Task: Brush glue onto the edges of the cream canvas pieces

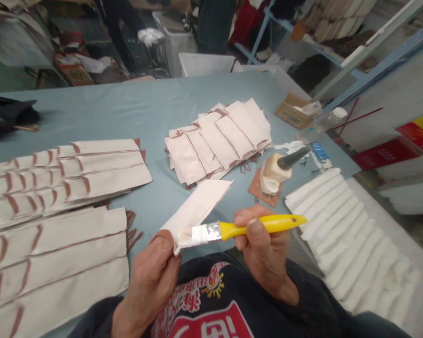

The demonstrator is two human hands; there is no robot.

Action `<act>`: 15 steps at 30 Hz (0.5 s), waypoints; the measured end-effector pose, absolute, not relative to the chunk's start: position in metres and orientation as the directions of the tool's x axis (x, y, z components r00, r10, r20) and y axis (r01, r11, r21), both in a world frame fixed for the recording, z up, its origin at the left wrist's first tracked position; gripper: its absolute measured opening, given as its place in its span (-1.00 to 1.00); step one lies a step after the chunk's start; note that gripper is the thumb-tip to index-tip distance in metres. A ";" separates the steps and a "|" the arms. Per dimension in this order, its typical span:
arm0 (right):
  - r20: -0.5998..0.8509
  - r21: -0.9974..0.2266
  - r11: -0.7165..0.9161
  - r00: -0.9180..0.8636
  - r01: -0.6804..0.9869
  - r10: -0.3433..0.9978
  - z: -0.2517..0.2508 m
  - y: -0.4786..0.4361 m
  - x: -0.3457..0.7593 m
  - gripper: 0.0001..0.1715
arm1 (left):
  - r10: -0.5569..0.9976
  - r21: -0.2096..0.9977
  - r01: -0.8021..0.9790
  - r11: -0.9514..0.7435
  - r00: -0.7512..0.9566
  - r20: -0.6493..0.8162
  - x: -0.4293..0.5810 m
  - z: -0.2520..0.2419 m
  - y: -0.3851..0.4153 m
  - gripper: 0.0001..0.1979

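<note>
My left hand (pixel 151 274) pinches the near end of a long pale strip (pixel 199 204), which angles up and away over the blue table. My right hand (pixel 264 249) is closed round the yellow handle of a paintbrush (pixel 246 229). The brush's glue-caked bristles touch the strip's near end, right by my left thumb. A glue pot (pixel 273 173) with a black-handled brush in it stands just beyond my right hand on a brown scrap.
Overlapping rows of pale strips with brown edges (pixel 56 220) lie at the left. A fanned pile of shorter pieces (pixel 218 138) sits in the middle. White padded strips (pixel 348 234) are ranked at the right. A cardboard box (pixel 292 112) and a plastic bottle (pixel 324 122) stand farther back.
</note>
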State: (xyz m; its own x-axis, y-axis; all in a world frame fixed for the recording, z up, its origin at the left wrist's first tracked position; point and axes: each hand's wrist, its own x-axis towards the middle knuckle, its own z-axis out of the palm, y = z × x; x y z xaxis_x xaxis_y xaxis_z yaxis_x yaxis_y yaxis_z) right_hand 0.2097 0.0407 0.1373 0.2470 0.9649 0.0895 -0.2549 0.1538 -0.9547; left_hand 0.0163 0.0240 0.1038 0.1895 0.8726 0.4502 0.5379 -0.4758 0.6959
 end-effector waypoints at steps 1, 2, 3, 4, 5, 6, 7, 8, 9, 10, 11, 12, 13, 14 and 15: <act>0.081 -0.958 0.135 0.214 -0.253 0.973 0.137 0.041 0.209 -0.63 | 0.868 0.700 0.524 -0.485 0.192 0.458 0.017 0.104 0.025 -0.71; 0.070 -0.961 0.114 0.177 -0.252 0.982 0.137 0.041 0.209 -0.64 | 0.860 0.703 0.507 -0.499 0.196 0.470 0.017 0.104 0.025 -0.71; 0.062 -0.962 0.100 0.154 -0.254 0.986 0.136 0.041 0.209 -0.64 | 0.856 0.705 0.495 -0.508 0.197 0.478 0.018 0.104 0.026 -0.71; 0.058 -0.961 0.097 0.156 -0.257 0.986 0.136 0.041 0.210 -0.64 | 0.855 0.706 0.492 -0.509 0.194 0.481 0.018 0.104 0.026 -0.71; 0.057 -0.960 0.104 0.184 -0.261 0.981 0.135 0.041 0.210 -0.63 | 0.857 0.705 0.497 -0.505 0.193 0.478 0.019 0.105 0.027 -0.72; 0.057 -0.958 0.116 0.223 -0.262 0.973 0.135 0.042 0.211 -0.62 | 0.862 0.704 0.508 -0.497 0.192 0.470 0.019 0.105 0.027 -0.73; 0.054 -0.958 0.121 0.250 -0.260 0.967 0.134 0.042 0.211 -0.60 | 0.867 0.704 0.517 -0.486 0.187 0.461 0.019 0.105 0.027 -0.73; 0.048 -0.960 0.115 0.254 -0.257 0.966 0.134 0.043 0.211 -0.59 | 0.871 0.707 0.520 -0.480 0.183 0.456 0.019 0.104 0.027 -0.73; 0.037 -0.962 0.096 0.227 -0.255 0.973 0.134 0.043 0.211 -0.59 | 0.871 0.711 0.514 -0.480 0.181 0.457 0.018 0.103 0.026 -0.73; 0.021 -0.964 0.067 0.177 -0.257 0.984 0.134 0.042 0.210 -0.58 | 0.869 0.717 0.501 -0.485 0.182 0.461 0.018 0.101 0.026 -0.72; 0.004 -0.965 0.034 0.117 -0.261 0.993 0.134 0.041 0.209 -0.58 | 0.867 0.724 0.486 -0.489 0.180 0.464 0.017 0.099 0.025 -0.71; -0.014 -0.964 0.005 0.069 -0.264 0.998 0.134 0.041 0.208 -0.57 | 0.866 0.732 0.472 -0.491 0.178 0.467 0.017 0.097 0.024 -0.71; -0.028 -0.963 -0.013 0.051 -0.270 0.998 0.133 0.040 0.208 -0.56 | 0.868 0.740 0.462 -0.489 0.175 0.464 0.016 0.096 0.023 -0.71; -0.037 -0.961 -0.017 0.068 -0.277 0.997 0.132 0.040 0.209 -0.54 | 0.877 0.752 0.458 -0.474 0.167 0.451 0.016 0.095 0.022 -0.72; -0.045 -0.959 -0.012 0.111 -0.283 0.993 0.130 0.041 0.210 -0.53 | 0.897 0.773 0.463 -0.435 0.149 0.416 0.016 0.096 0.021 -0.75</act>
